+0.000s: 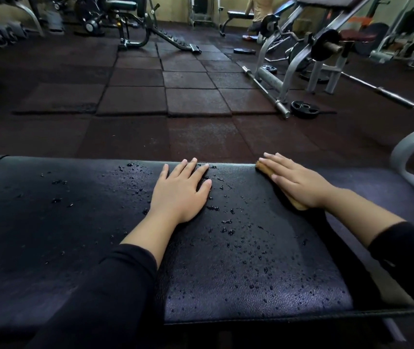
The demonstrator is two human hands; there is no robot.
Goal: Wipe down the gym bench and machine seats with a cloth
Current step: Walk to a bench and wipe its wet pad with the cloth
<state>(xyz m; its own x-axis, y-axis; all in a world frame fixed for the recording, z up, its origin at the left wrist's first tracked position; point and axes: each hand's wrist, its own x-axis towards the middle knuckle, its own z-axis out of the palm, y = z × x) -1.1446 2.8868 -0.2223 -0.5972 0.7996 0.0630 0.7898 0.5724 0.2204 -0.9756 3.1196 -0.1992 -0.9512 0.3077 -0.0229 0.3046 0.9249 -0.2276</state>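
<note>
Right now both arms reach forward in long black sleeves, and both hands lie flat. The left hand rests palm down on the wide black leather bench pad, with its fingers straight and a little spread. It holds nothing. The right hand is also flat, with straight fingers pressing down on a folded tan cloth. The cloth sits under this hand near the far edge of the pad, and only its ends peek out. Many small water drops dot the pad between and around the hands, mostly near the left one. Past the fingertips lies the dark rubber tile floor. Far beyond the right hand, a silver barbell lies beside a grey metal machine frame.
</note>
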